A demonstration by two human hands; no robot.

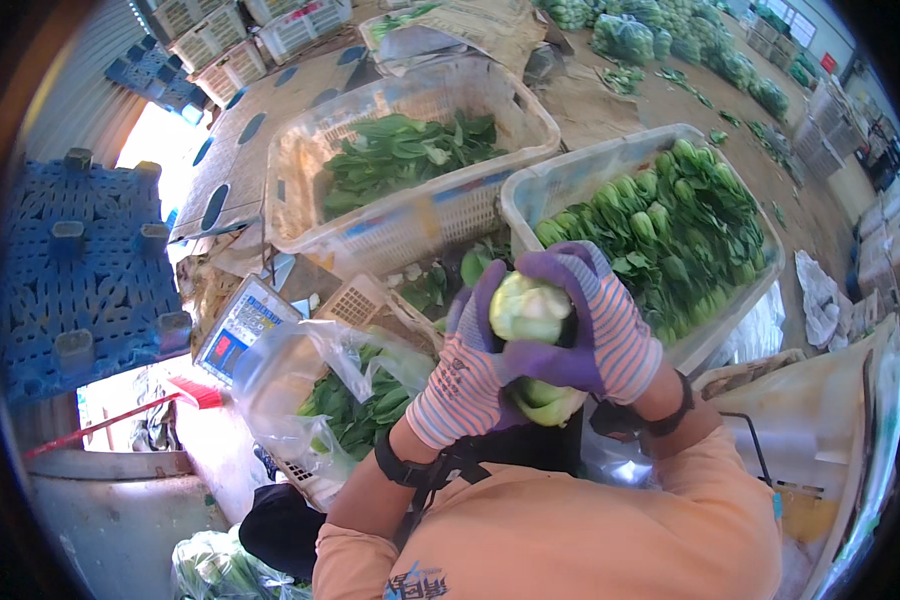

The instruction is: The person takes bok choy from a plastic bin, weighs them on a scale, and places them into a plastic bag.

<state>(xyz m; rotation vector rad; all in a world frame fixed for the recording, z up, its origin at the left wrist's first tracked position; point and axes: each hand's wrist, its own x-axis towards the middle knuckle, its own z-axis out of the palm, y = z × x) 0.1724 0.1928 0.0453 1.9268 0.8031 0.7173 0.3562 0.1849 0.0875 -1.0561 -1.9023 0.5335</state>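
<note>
Both hands wear striped knit gloves with purple coated palms. Between them they grip a head of bok choy, its pale cut base turned up toward me. My left hand wraps its left side, and my right hand curls around the right. A second bok choy base shows just below the hands; how it is held is hidden. Right of my hands, a white plastic crate is packed with rows of bok choy. Beyond them, another crate holds loose green leaves.
A plastic-lined basket of greens stands at my left, beside a digital scale. Farther left are a blue plastic pallet and a red broom. Bagged vegetables line the far floor. A white tank or bin stands close on my right.
</note>
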